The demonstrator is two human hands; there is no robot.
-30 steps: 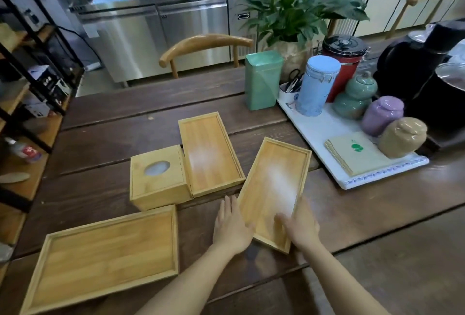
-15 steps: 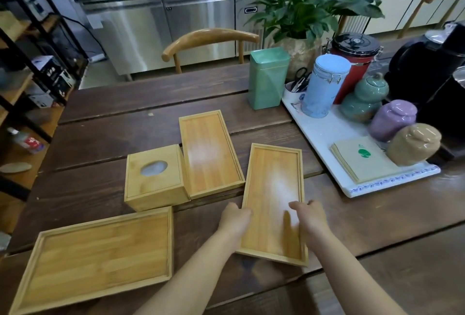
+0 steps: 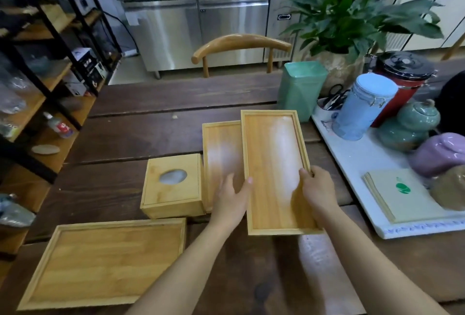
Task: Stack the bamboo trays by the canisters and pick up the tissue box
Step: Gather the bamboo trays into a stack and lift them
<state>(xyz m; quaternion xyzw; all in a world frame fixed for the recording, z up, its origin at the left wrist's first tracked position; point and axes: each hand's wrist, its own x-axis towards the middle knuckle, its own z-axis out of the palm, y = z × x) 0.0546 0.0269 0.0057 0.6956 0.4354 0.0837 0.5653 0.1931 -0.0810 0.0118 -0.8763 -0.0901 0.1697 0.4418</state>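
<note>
Bamboo tray (image 3: pixel 274 168), narrow, raised rim, glossy grain, gripped by both hands

A café kitchen: steel counter fridges (image 3: pixel 201 30) (canisters (image 3: pixel 362 105) nearby) behind a wooden table (image 3: pixel 151 126).

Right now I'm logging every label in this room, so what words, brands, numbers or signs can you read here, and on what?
No text can be read.
Stack of napkins: a green round logo, no legible words.
Small bottle on the shelf: a red label, print too blurred to read.
Boxes on the shelf: dark markings, too small to read.
Steel counter: a small dark panel, nothing legible.
Trays, tissue box and canisters: no writing seen.
</note>
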